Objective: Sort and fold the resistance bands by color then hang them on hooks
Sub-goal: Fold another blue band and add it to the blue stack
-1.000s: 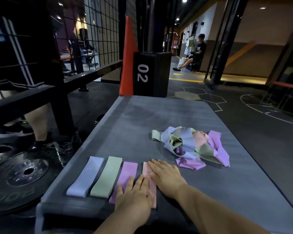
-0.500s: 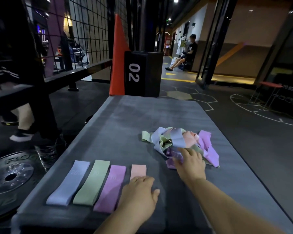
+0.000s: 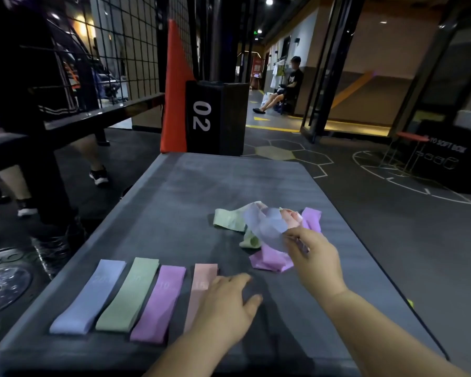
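A lavender band [image 3: 267, 227] is pinched from the pile [image 3: 229, 220] on the mat [image 3: 229, 180] by the right hand [image 3: 314, 257]; the left hand [image 3: 223, 308] is laid flat, holding nothing.

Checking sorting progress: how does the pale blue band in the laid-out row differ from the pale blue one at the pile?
The row's blue band lies flat and straight on the mat; the pile's blue band is crumpled and raised. No hand touches the row's blue band; the right hand pinches the pile's blue band. A faint number shows on the row's one, none on the other. Both are the same pale blue.
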